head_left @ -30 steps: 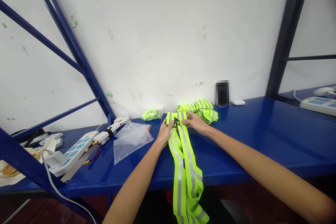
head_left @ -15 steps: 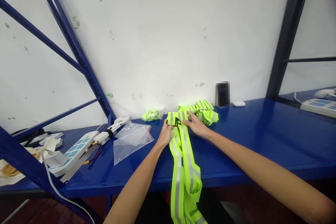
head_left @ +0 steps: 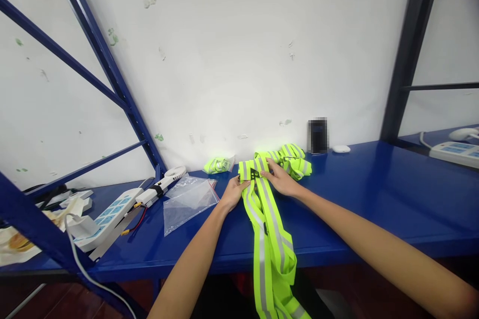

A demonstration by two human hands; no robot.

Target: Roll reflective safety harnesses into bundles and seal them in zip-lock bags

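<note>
A neon yellow-green reflective strap harness [head_left: 275,224] with grey stripes lies partly folded on the blue table, its long straps hanging over the front edge. My left hand [head_left: 234,192] grips the left side of the folded part, thumb on top, by a black buckle [head_left: 255,174]. On the right side of the same fold, my right hand [head_left: 279,178] pinches the strap with its fingers. Just behind my right hand sits another bundle of matching straps [head_left: 295,162]. A smaller rolled bundle in clear plastic [head_left: 218,164] rests against the wall.
Clear zip bags [head_left: 190,204] lie left of my left hand. Further left are a white handheld fan [head_left: 174,173], a cable with yellow connectors [head_left: 139,217] and a power strip [head_left: 112,217]. A blurred dark box [head_left: 318,135] and a white case [head_left: 341,149] stand at the back right.
The hanging straps have swung to the right. My left hand has shifted slightly left and down along the fold, while my right hand stays nearly in place.
</note>
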